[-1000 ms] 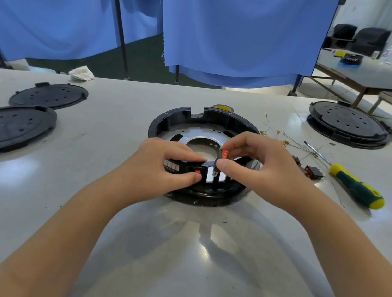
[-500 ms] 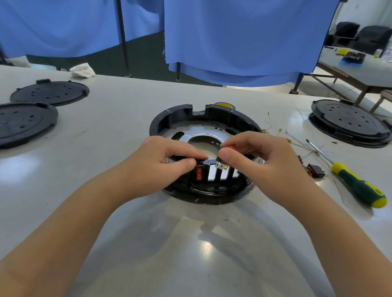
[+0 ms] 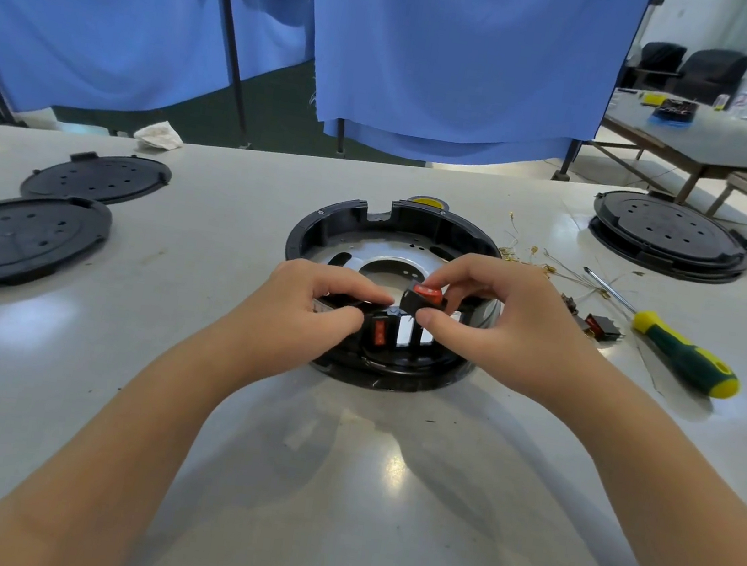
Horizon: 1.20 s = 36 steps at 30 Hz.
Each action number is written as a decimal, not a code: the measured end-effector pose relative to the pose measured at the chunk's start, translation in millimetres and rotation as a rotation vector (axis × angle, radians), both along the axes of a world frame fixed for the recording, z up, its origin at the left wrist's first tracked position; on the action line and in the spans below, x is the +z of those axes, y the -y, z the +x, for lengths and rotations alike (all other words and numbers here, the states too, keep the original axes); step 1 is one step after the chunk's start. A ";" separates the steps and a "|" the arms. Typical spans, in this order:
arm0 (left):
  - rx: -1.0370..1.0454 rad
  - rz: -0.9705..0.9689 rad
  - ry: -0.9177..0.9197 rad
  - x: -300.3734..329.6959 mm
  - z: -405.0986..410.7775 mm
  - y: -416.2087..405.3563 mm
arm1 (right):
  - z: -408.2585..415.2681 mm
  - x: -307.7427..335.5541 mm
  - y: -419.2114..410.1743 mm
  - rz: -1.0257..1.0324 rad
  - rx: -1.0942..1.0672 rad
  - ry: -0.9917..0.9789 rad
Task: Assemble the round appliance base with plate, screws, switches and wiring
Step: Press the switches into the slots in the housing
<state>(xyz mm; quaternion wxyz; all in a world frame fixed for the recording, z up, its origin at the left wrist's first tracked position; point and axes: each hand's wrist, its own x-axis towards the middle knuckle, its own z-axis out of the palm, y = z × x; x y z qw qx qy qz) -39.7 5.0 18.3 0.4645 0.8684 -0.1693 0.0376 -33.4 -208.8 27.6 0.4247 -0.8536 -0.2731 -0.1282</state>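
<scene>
While your right hand [image 3: 499, 329] pinches a small black plastic rocker switch w/ red top [image 3: 424, 297] btwn thumb & curled fingers, your left hand [image 3: 315, 308] grips the near rim of the round black plastic appliance base [image 3: 321, 232]. A second red switch [image 3: 379, 331] sits in the rim slot just below the held one. Inside the base lies a shiny metal ring plate [image 3: 383, 265]. Right of it on the glossy grey table [image 3: 332, 493]: thin wires [image 3: 555, 270], a loose switch [image 3: 603, 327], a green-yellow handled screwdriver [image 3: 682, 357].

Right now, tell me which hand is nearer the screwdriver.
Right. The right hand sits just left of the screwdriver, over the base; the left hand lies farther left, beyond it.
</scene>
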 end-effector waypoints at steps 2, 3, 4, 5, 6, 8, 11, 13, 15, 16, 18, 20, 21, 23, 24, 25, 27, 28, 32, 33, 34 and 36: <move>0.008 0.019 0.009 0.5 -1.6 0.3 | -0.3 0.6 -0.1 -0.003 0.005 0.003; 0.013 0.023 0.014 0.8 -2.4 0.7 | -0.7 0.9 -0.5 -0.007 0.008 0.007; 0.016 0.023 0.023 1.3 -3.2 1.4 | -1.3 1.1 -0.8 -0.007 0.011 0.012; 0.017 0.019 0.037 1.8 -3.9 2.5 | -1.9 1.4 -1.4 -0.004 0.013 0.017; 0.015 0.010 0.055 2.3 -4.7 3.6 | -2.6 1.6 -1.9 -0.005 0.011 0.022; 0.013 -0.023 0.105 3.3 -6.2 6.6 | -4.2 1.4 -3.4 -0.028 0.005 0.049; 0.006 -0.095 0.170 5.2 -8.7 9.9 | -7.2 1.0 -7.1 -0.061 0.012 0.101; -0.014 -0.137 0.198 6.0 -9.5 11.0 | -9.1 0.8 -9.4 -0.093 0.013 0.133; -0.026 -0.156 0.200 6.2 -9.4 11.1 | -10.1 1.5 -10.5 -0.123 0.012 0.140; -0.029 -0.161 0.194 6.3 -9.1 10.7 | -10.3 2.0 -10.5 -0.129 0.013 0.136; -0.037 -0.164 0.187 6.8 -8.6 10.4 | -10.5 3.2 -10.0 -0.132 0.016 0.120; -0.048 -0.161 0.185 7.7 -8.6 10.7 | -10.7 4.6 -9.5 -0.137 0.024 0.098; -0.053 -0.160 0.182 8.0 -8.6 10.7 | -11.3 5.3 -9.6 -0.139 0.032 0.089; -0.049 -0.159 0.177 8.0 -8.1 10.0 | -13.1 6.6 -9.8 -0.151 0.038 0.085; -0.039 -0.154 0.172 7.9 -7.6 9.6 | -14.3 7.2 -9.7 -0.163 0.036 0.092; -0.033 -0.147 0.161 8.0 -7.2 9.2 | -15.8 7.8 -9.7 -0.174 0.038 0.106; -0.052 -0.147 0.121 8.3 -7.2 8.4 | -18.9 8.3 -10.8 -0.188 0.053 0.132; -0.066 -0.151 0.101 8.3 -7.5 8.0 | -20.3 8.3 -11.8 -0.197 0.060 0.139; -0.060 -0.143 0.071 7.9 -6.1 5.9 | -20.0 7.4 -13.3 -0.215 0.052 0.154; -0.054 -0.146 0.072 7.8 -5.9 5.6 | -19.4 7.4 -13.0 -0.213 0.044 0.148; -0.050 -0.153 0.072 7.9 -5.8 5.5 | -18.5 7.3 -12.7 -0.210 0.037 0.139; -0.051 -0.166 0.070 7.9 -6.1 6.0 | -18.0 7.1 -13.3 -0.212 0.033 0.119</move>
